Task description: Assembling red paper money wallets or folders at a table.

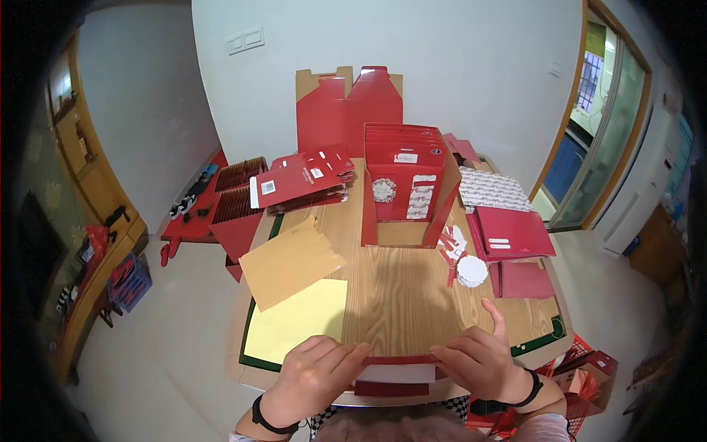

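At the table's near edge, a dark red folded paper piece with a white band is stretched between my hands. The fingers of my left hand are closed on its left end. My right hand pinches the right end, its index finger raised off the paper. Whether the piece is a bag, an envelope or a card cannot be told from this angle. Beyond my hands stands an open red box holding several red card packs. A stack of white scalloped round labels lies beyond my right hand, beside loose red-and-white strips.
Left on the table lie a yellow sheet, a tan envelope and a pile of red packs. Right are red folders and a patterned white stack. Red cardboard leans on the wall. A red basket stands on the floor.
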`<state>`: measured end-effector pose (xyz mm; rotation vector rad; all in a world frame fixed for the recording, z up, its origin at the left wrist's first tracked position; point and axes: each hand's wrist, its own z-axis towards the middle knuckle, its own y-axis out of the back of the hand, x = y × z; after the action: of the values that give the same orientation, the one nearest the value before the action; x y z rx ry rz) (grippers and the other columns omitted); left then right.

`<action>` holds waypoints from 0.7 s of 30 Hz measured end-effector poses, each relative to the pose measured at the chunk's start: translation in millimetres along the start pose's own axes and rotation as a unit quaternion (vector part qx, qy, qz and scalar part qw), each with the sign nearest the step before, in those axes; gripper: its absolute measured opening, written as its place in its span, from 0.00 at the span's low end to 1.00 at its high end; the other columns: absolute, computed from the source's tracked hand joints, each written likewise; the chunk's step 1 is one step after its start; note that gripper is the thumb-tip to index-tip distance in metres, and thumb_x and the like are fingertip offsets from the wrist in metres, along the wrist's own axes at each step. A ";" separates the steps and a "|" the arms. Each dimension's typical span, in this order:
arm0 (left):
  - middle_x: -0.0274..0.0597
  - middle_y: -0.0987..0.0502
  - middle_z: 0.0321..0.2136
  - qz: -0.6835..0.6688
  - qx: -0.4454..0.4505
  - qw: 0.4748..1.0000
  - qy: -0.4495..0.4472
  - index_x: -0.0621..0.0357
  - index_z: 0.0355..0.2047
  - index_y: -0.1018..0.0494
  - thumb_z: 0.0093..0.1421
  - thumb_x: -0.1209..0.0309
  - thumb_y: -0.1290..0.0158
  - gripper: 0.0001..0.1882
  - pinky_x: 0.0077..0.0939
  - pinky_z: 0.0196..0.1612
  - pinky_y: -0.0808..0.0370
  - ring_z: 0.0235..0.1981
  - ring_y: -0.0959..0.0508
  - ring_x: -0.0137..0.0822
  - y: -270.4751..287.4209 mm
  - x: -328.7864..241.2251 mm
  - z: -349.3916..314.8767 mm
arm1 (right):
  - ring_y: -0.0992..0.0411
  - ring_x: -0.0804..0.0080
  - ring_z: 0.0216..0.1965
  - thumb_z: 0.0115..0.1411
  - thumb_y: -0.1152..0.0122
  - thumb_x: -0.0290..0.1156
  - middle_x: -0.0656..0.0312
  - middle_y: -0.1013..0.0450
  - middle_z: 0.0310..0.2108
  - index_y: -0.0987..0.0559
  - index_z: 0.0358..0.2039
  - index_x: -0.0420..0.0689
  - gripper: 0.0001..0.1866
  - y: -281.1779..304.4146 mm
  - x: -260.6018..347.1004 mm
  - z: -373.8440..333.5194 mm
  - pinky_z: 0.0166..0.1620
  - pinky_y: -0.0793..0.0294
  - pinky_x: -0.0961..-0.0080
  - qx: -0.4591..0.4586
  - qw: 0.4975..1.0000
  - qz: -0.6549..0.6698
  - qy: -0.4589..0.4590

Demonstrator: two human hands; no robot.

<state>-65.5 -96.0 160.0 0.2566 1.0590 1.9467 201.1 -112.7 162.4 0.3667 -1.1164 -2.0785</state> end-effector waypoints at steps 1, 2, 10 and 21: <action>0.38 0.22 0.27 0.002 -0.001 1.000 0.001 0.60 0.35 0.22 0.39 0.72 0.36 0.18 0.27 0.32 0.26 0.26 0.23 0.36 0.4 0.9 0.4 | 0.30 0.77 0.28 0.47 0.39 0.29 0.71 0.29 0.24 0.20 0.36 0.48 0.13 0.5 0.5 1.2 0.58 0.46 0.39 0.000 1.000 0.001 -0.002; 0.38 0.22 0.26 0.012 -0.007 1.000 -0.015 0.61 0.34 0.22 0.40 0.73 0.36 0.18 0.26 0.31 0.26 0.25 0.23 0.36 0.8 1.5 0.9 | 0.30 0.76 0.28 0.46 0.38 0.29 0.71 0.29 0.24 0.20 0.36 0.48 0.13 1.1 0.8 2.4 0.58 0.46 0.39 -0.001 1.000 0.002 -0.005; 0.45 0.25 0.44 0.109 0.001 0.994 -0.010 0.58 0.43 0.24 0.48 0.72 0.39 0.19 0.51 0.54 0.34 0.49 0.26 0.39 -1.5 -0.4 5.8 | 0.29 0.71 0.27 0.48 0.35 0.26 0.66 0.29 0.25 0.22 0.31 0.43 0.08 -11.6 -22.4 5.8 0.51 0.31 0.61 -0.001 0.999 0.028 -0.044; 0.51 0.30 0.52 -0.276 -0.045 0.918 0.282 0.63 0.59 0.39 0.48 0.75 0.37 0.37 0.34 0.58 0.35 0.54 0.29 0.41 -39.8 17.5 -16.3 | 0.27 0.73 0.42 0.64 0.49 0.24 0.59 0.27 0.42 0.33 0.41 0.45 0.06 -60.0 -67.6 -5.9 0.47 0.25 0.74 -0.325 0.566 0.679 -0.336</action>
<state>-60.6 -81.8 116.0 -0.6351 1.2276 1.5601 222.5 -46.5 104.4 -1.3723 -0.4606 -0.9002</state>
